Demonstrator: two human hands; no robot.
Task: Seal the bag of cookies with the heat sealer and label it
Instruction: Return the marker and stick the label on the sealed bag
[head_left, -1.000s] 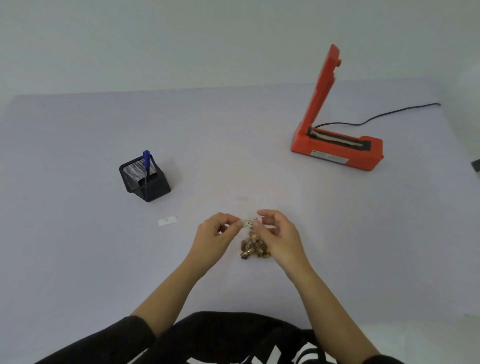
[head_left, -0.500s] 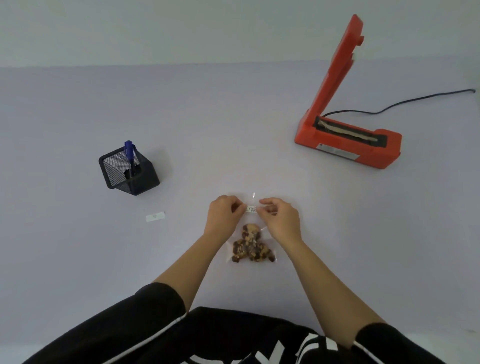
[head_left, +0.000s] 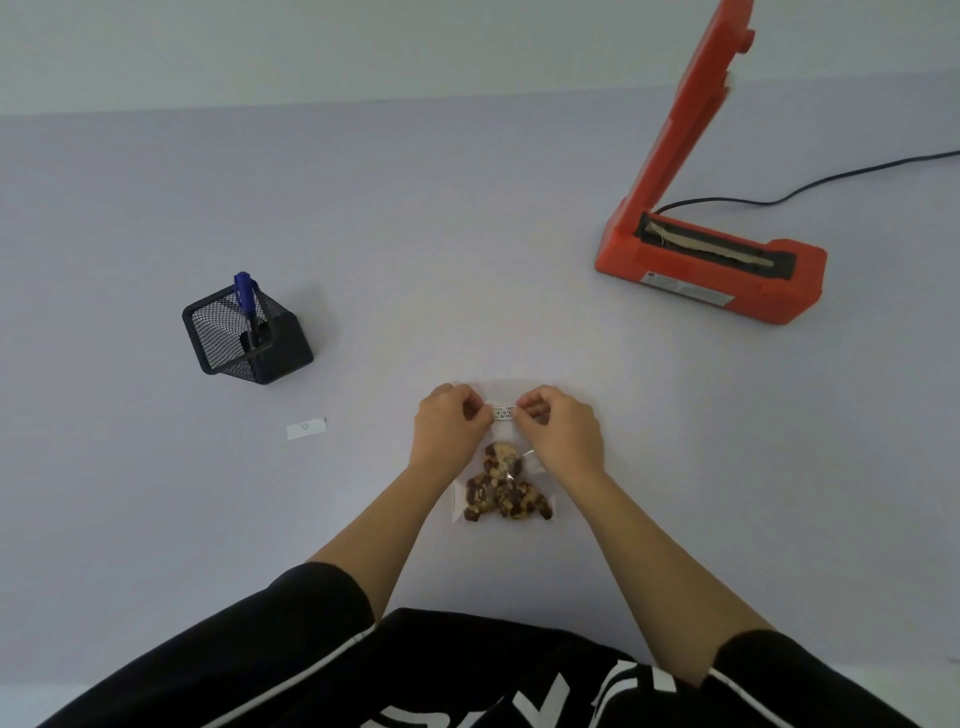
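A clear bag of brown cookies (head_left: 501, 493) lies flat on the table in front of me. A small white label (head_left: 503, 413) with dark print sits on the bag's upper part. My left hand (head_left: 451, 423) pinches the label's left end and my right hand (head_left: 558, 428) pinches its right end, fingertips down on the bag. The orange heat sealer (head_left: 711, 260) stands at the far right with its arm raised, away from both hands.
A black mesh pen holder (head_left: 247, 338) with a blue pen (head_left: 245, 301) stands at the left. A white paper strip (head_left: 306, 429) lies on the table left of my hands. The sealer's black cord (head_left: 810, 182) runs off to the right.
The bag has gone from bunched under my hands to lying flat on the table. Both hands moved slightly away from me with the label, now down on the bag's upper part.
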